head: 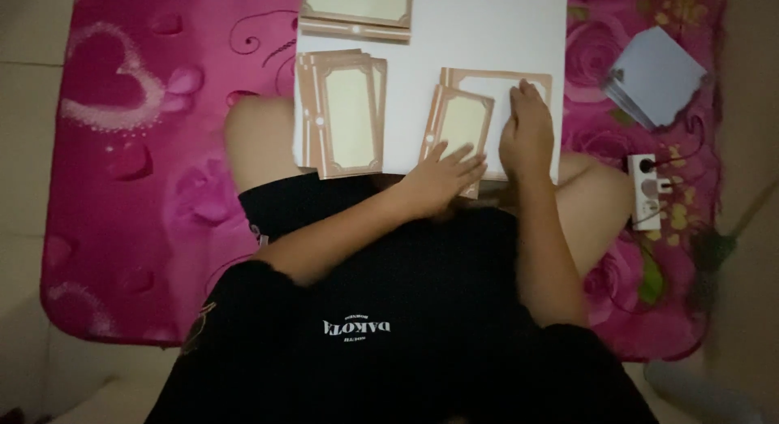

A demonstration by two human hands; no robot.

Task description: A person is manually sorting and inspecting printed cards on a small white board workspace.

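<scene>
Head view: left hand (442, 178) spread flat on the small framed card (459, 130), right hand (527, 132) pressed flat on the larger card (497, 87) beneath, both atop the white board (487, 34). Thin, light, bendable (likely slippery); best lifted by an edge. Card stack (341, 111) left, board edge close right.

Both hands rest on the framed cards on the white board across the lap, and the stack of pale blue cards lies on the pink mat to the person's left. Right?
Not quite. The head view shows the stack of pale blue cards on the pink mat to the person's right, near the white power strip. The rest holds: left hand and right hand rest on the framed cards on the white board.
</scene>
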